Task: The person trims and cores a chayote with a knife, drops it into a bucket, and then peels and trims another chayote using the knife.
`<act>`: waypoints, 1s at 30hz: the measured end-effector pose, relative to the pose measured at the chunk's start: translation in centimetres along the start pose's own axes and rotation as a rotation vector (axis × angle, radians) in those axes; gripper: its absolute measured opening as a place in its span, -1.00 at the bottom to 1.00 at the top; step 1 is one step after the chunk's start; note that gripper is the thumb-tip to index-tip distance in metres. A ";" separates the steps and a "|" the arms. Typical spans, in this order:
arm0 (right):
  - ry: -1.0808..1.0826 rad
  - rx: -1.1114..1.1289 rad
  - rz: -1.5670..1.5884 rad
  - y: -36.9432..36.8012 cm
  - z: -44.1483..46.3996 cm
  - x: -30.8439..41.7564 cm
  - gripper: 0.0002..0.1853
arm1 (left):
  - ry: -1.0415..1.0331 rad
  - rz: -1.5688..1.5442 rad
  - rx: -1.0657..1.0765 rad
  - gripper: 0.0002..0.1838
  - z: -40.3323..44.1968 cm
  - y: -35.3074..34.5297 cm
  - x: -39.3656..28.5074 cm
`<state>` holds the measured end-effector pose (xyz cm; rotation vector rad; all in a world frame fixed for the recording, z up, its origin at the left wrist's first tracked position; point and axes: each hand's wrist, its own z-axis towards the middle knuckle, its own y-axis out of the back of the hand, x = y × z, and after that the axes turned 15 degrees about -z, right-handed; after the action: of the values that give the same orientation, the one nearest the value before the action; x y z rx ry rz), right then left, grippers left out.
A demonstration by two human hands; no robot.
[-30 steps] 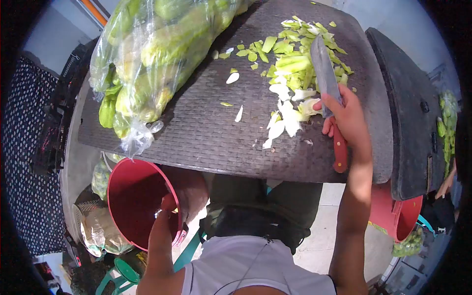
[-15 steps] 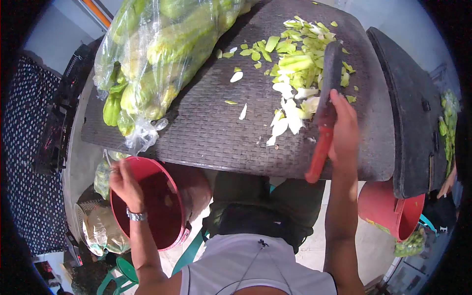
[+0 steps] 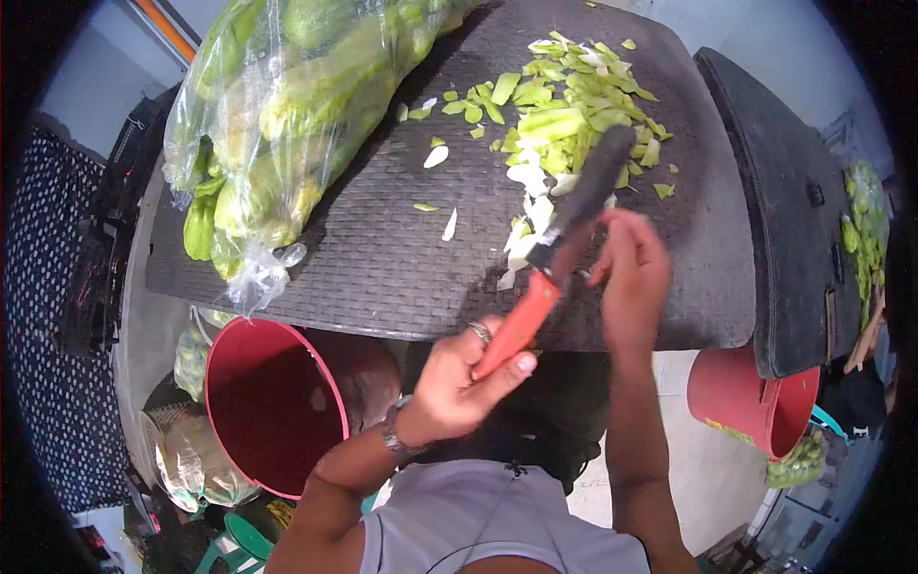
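My left hand (image 3: pixel 464 378) is closed around the red handle of a knife (image 3: pixel 521 325). Its dark, broad blade points up and away to the right, over the near part of a pile of pale green and white peelings (image 3: pixel 564 110). Just right of the blade is my right hand (image 3: pixel 633 277), fingers loosely bent and apart, slightly blurred. Whether its fingertips touch the blade I cannot tell. A large clear plastic bag (image 3: pixel 258 258), knotted at its near end, lies at the table's left, full of light green chayotes (image 3: pixel 311 105).
The dark woven-pattern table (image 3: pixel 373 268) spans the front. Below its left edge stands a red bucket (image 3: pixel 335 383); another red bucket (image 3: pixel 722 387) is at the lower right. A black chair back (image 3: pixel 789 210) borders the table's right side. A green stool (image 3: pixel 247 536) is lower left.
The knife has passed from my right hand to my left, which came over from the red bucket. The blade now tilts more to the right, and my right hand has loosened.
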<state>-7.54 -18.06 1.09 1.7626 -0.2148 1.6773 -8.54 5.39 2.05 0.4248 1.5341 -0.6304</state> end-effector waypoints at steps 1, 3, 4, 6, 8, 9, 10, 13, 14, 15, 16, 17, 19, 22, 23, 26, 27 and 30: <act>0.077 -0.091 -0.158 0.9 1.2 -0.4 -0.71 | -0.032 0.029 -0.098 -0.69 -0.1 0.7 1.6; 0.144 -0.154 -0.320 1.8 2.7 -0.3 -0.62 | -0.026 0.077 -0.215 -0.71 0.2 2.0 1.0; 0.134 -0.126 -0.325 2.2 3.1 0.4 -0.61 | -0.034 0.110 -0.269 -0.74 0.5 2.8 0.9; 0.156 -0.067 -0.374 2.7 3.7 0.2 -0.61 | -0.007 0.085 -0.387 -0.74 1.3 3.8 0.2; 0.221 -0.011 -0.466 3.1 4.1 -0.7 -0.62 | -0.039 0.114 -0.468 -0.73 2.3 4.8 -0.2; 0.233 -0.032 -0.484 3.5 4.2 -0.5 -0.63 | -0.049 0.109 -0.488 -0.73 2.9 5.3 -0.2; 0.243 -0.049 -0.503 4.2 4.2 0.0 -0.64 | -0.056 0.103 -0.509 -0.72 3.3 5.6 -0.2; 0.279 -0.138 -0.612 8.2 3.5 4.5 -0.74 | -0.072 0.084 -0.533 -0.72 4.1 6.5 0.3; 0.351 -0.292 -0.505 9.8 2.8 7.2 -0.77 | -0.068 0.087 -0.538 -0.72 4.3 6.9 0.8; 0.458 -0.473 -0.470 12.7 2.3 8.7 -0.73 | -0.063 0.091 -0.547 -0.72 4.4 7.1 1.2; 0.548 -0.643 -0.418 15.1 1.7 10.0 -0.72 | -0.057 0.089 -0.549 -0.72 4.4 7.3 1.3; 0.620 -0.664 -0.447 16.7 1.0 11.1 -0.72 | -0.051 0.088 -0.546 -0.73 4.4 7.4 1.4; 0.755 -0.622 -0.580 18.5 -0.2 13.0 -0.72 | -0.040 0.074 -0.541 -0.74 4.4 7.4 1.3; 0.795 -0.190 -0.852 16.5 0.0 13.9 -0.71 | -0.060 0.055 -0.545 -0.75 4.4 7.2 1.3; 0.787 -0.126 -0.884 16.1 0.3 13.9 -0.70 | -0.097 0.056 -0.550 -0.75 4.5 7.1 1.6; 0.786 -0.081 -0.921 15.2 0.4 13.5 -0.70 | -0.127 0.075 -0.527 -0.77 4.5 7.3 2.0; 0.787 -0.078 -0.921 15.1 0.2 13.4 -0.69 | -0.147 0.087 -0.510 -0.79 4.5 7.4 2.2; 0.800 -0.069 -0.936 15.0 0.0 13.6 -0.68 | -0.119 0.094 -0.498 -0.80 4.3 7.6 2.1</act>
<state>-13.75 -24.88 19.08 0.7747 0.7779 1.4459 -0.64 8.34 -0.97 0.0761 1.4855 -0.1818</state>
